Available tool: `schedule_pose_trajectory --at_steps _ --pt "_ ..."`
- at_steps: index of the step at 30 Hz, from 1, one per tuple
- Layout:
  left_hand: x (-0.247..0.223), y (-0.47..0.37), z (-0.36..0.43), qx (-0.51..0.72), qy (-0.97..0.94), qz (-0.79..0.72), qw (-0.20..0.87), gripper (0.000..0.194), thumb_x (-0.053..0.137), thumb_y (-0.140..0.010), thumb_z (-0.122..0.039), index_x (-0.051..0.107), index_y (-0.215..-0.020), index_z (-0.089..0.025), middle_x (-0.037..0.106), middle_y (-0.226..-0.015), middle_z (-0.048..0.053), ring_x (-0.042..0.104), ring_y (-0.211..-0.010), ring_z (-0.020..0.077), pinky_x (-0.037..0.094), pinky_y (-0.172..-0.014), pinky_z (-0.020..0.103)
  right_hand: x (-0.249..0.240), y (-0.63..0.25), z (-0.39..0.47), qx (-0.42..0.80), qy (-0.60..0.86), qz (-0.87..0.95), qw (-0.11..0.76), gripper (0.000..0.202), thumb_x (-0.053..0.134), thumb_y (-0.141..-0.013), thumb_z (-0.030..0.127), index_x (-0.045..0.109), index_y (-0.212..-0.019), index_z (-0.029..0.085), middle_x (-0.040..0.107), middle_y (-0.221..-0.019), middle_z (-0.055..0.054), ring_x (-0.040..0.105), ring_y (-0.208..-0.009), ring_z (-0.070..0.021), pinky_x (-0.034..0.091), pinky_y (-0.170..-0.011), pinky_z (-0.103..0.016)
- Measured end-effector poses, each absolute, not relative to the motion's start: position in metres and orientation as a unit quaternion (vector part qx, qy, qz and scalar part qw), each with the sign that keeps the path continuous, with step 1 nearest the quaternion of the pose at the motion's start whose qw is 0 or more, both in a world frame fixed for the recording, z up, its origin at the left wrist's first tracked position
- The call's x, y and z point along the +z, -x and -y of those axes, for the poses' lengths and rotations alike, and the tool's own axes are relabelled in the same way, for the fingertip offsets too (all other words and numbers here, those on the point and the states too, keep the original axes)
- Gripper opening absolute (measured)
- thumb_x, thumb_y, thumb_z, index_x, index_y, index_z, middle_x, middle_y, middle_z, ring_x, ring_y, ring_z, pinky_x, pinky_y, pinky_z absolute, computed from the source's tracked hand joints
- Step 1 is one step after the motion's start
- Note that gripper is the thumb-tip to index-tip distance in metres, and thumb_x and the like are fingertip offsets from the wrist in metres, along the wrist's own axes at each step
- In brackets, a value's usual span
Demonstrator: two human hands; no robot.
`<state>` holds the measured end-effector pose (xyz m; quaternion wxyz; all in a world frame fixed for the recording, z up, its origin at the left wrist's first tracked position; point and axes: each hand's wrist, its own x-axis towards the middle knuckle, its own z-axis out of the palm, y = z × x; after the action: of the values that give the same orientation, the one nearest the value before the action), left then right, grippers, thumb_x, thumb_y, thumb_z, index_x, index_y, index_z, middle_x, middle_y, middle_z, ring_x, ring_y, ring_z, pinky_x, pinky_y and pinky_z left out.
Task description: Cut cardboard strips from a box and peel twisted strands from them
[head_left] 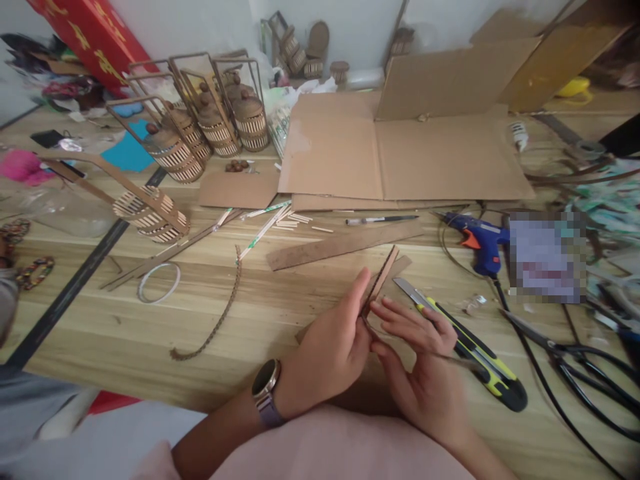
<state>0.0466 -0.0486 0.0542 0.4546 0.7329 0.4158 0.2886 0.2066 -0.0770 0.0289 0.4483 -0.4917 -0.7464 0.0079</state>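
A thin brown strip (pixel 379 281), apparently wood, stands tilted, lower end pinched between both hands' fingertips.

The thin brown wooden strip (pixel 379 281) is hidden at its lower end behind the left hand (pixel 327 353). A pixelated grey-purple rectangular patch (pixel 546 257) cannot be identified.

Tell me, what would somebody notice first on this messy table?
Probably the two hands in the middle front: the left hand and right hand pinch a thin brown strip between them. Just right of them lies a yellow-and-black utility knife, and a blue glue gun lies behind it.
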Motion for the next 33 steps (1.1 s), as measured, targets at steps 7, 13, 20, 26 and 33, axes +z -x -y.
schedule_pose_trajectory --at_steps 7,13,20,26,33 --pt "0.0538 -0.0472 0.049 0.288 -0.722 -0.436 0.454 0.064 0.037 -0.097 -0.018 0.021 -0.158 -0.016 0.067 -0.129 0.015 0.067 -0.113 0.0244 0.055 -0.094 0.04 0.0356 -0.2035 0.0759 -0.002 0.476 0.756 0.449 0.016 0.057 -0.094 0.008 0.057 -0.095 0.025 0.079 -0.1 -0.001 0.073 -0.1 -0.016 0.036 -0.106 -0.04" --pt "0.0523 -0.0473 0.0496 0.29 -0.699 -0.432 0.489 0.068 0.04 -0.092 -0.012 0.021 -0.158 -0.018 0.075 -0.09 0.004 0.072 -0.08 0.018 0.056 -0.08 0.034 0.0337 -0.2066 0.0782 -0.008 0.479 0.758 0.443 0.017 0.054 -0.095 0.009 0.056 -0.099 0.025 0.079 -0.099 0.0 0.073 -0.098 -0.0162 0.035 -0.107 -0.041" --pt "0.0547 -0.0482 0.0495 0.286 -0.714 -0.411 0.49 0.068 0.04 -0.091 -0.012 0.025 -0.157 -0.016 0.074 -0.087 0.004 0.072 -0.077 0.018 0.055 -0.075 0.031 0.0284 -0.2108 0.0787 0.028 0.494 0.736 0.462 0.016 0.051 -0.095 0.008 0.052 -0.097 0.024 0.079 -0.095 0.001 0.073 -0.1 -0.0178 0.033 -0.107 -0.041" --pt "0.0551 -0.0482 0.0488 0.288 -0.714 -0.415 0.485 0.067 0.042 -0.094 -0.017 0.021 -0.158 -0.014 0.071 -0.12 0.014 0.071 -0.09 0.0192 0.056 -0.082 0.033 0.0276 -0.2107 0.0785 -0.002 0.49 0.751 0.442 0.016 0.051 -0.095 0.009 0.054 -0.098 0.024 0.079 -0.093 0.0 0.073 -0.101 -0.0179 0.034 -0.105 -0.041" --pt "0.0562 -0.0489 0.0492 0.286 -0.705 -0.428 0.488 0.062 0.039 -0.096 -0.016 0.025 -0.156 -0.017 0.072 -0.119 0.011 0.072 -0.096 0.0187 0.056 -0.087 0.034 0.0267 -0.2107 0.0781 -0.004 0.484 0.761 0.431 0.019 0.05 -0.095 0.008 0.056 -0.102 0.025 0.079 -0.093 0.002 0.073 -0.101 -0.0183 0.035 -0.103 -0.041"
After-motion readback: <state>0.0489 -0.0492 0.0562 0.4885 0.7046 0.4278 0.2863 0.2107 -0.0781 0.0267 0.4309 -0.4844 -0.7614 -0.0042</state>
